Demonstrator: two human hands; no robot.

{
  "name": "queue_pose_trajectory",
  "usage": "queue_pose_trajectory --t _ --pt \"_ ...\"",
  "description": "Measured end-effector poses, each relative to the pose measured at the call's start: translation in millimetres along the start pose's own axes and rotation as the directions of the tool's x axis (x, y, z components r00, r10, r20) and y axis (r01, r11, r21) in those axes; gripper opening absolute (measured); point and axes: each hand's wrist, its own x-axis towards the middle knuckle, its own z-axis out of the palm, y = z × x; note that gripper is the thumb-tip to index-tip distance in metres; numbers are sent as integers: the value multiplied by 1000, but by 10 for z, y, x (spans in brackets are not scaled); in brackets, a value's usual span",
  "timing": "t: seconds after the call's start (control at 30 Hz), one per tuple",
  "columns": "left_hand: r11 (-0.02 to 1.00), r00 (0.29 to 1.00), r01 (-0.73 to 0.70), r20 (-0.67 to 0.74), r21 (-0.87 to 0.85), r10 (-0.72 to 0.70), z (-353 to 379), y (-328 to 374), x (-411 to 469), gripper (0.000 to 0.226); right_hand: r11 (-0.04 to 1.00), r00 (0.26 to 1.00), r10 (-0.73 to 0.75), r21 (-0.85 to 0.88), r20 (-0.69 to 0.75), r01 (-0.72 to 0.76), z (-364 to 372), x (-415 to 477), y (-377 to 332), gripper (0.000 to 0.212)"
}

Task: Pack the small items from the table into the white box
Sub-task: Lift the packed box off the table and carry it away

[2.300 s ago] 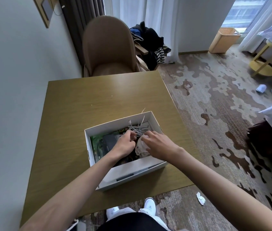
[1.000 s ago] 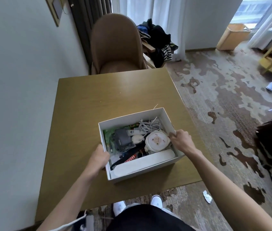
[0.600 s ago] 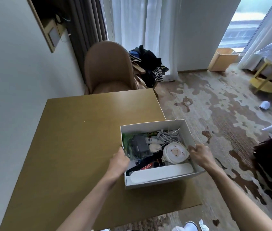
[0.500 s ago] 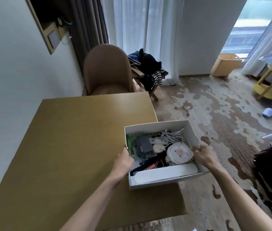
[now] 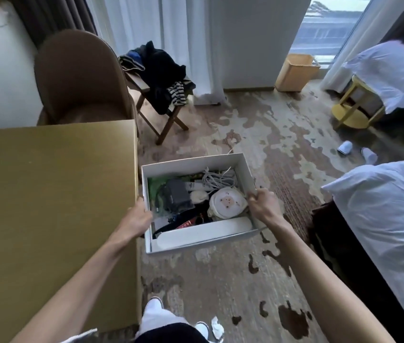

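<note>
The white box (image 5: 191, 161) hangs in the air to the right of the table (image 5: 52, 194), above the carpet. My left hand (image 5: 138, 220) grips its left wall and my right hand (image 5: 262, 205) grips its right wall. Inside lie a coiled grey cable (image 5: 217, 179), a round white device (image 5: 227, 203), a dark grey block (image 5: 177, 194), a green packet (image 5: 155, 184) and a long white bar (image 5: 203, 235) along the near wall. No loose items show on the visible tabletop.
A brown chair (image 5: 80, 78) stands behind the table. A folding stool with clothes (image 5: 159, 70) is further back. A bed with white bedding (image 5: 389, 214) lies at the right. A crumpled paper (image 5: 217, 328) lies by my feet.
Both hands left the box's contents, took hold of its side walls, and carried it rightward off the table until it hangs over the carpet. My view has turned right.
</note>
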Motion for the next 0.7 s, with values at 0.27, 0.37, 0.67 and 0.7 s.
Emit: queue_pose_trajectory --t 0.27,0.37,0.67,0.7 --pt "987 998 -54 27 154 50 391 977 805 52 993 993 101 73 -65 -96 -388 622 666 31" --pt "984 997 -55 69 170 44 618 1325 1228 49 988 987 150 51 -64 -147 -524 1025 937 33" --pt "992 969 -127 215 8 123 1159 2493 2683 22 979 975 205 8 -81 -205 -1053 2627 1492 39" --pt "991 968 -131 217 5 127 1188 2640 2815 25 979 975 205 7 -87 -206 -1120 2811 1547 42"
